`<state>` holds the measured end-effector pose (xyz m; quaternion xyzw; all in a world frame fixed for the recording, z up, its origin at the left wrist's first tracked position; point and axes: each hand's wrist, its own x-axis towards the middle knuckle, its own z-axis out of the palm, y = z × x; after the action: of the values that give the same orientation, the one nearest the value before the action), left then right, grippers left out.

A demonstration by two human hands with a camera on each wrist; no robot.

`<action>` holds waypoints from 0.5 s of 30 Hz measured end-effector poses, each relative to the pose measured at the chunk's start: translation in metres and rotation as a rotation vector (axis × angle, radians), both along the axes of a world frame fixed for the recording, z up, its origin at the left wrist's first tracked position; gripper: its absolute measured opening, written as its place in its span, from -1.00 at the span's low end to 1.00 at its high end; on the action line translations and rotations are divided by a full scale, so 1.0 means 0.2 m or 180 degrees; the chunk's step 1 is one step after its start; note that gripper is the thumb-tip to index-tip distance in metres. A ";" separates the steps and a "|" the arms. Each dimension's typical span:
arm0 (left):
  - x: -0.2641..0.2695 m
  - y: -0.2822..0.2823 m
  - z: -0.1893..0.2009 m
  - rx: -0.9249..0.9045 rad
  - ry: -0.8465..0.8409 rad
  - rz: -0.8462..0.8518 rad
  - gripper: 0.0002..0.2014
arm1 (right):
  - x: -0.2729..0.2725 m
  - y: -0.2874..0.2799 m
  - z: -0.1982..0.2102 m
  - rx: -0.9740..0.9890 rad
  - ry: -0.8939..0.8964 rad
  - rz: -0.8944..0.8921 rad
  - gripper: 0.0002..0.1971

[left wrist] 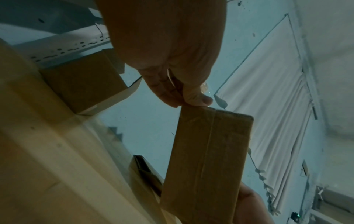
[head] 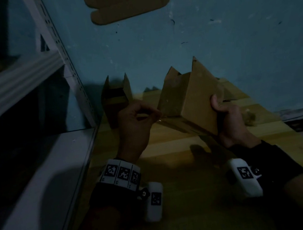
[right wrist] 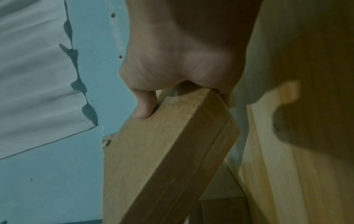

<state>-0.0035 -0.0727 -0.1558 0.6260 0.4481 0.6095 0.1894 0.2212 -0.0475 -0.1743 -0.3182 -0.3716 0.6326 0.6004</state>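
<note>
a flat brown corrugated cardboard box [head: 192,98], matte and sharp-edged with a folded seam down its narrow side, is held tilted in the air just above the pale yellow wooden table [head: 172,169], right of the middle. the right hand [head: 231,122] grips its near right corner, thumb pressed on the broad face and fingers curled behind. the left hand [head: 136,122] pinches between thumb and fingertips the end of a strip of clear glossy tape [head: 176,122] that runs along the box's lower edge. on the far left of the table stands a smaller open brown cardboard box [head: 115,102], flaps pointing up. a grey slotted metal shelf rack [head: 18,77] rises on the left. behind is a scuffed blue-green painted wall [head: 231,28] bearing a rounded brown cardboard cutout [head: 129,4]; a white pleated cloth [left wrist: 268,91] hangs against it.
</note>
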 end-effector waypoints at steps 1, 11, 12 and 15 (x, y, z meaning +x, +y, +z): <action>0.00 0.00 0.00 0.0005 -0.0016 0.0011 -0.85 | 0.00 0.00 0.00 0.0000 -0.0025 0.0026 -0.39; 0.01 -0.01 -0.01 0.0215 0.0175 0.0260 -0.92 | -0.04 -0.05 0.05 -0.0207 -0.0231 0.0346 -0.71; 0.00 0.00 -0.01 0.0318 0.0262 0.0359 -0.94 | -0.05 -0.06 0.06 -0.0229 -0.0246 0.0406 -0.72; -0.01 0.01 0.01 0.0727 0.0491 0.0653 -0.93 | -0.06 -0.07 0.06 -0.0255 -0.0288 0.0458 -0.75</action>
<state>-0.0060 -0.0714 -0.1531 0.6394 0.4507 0.6227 0.0190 0.2082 -0.0610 -0.1631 -0.3427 -0.3946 0.6735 0.5228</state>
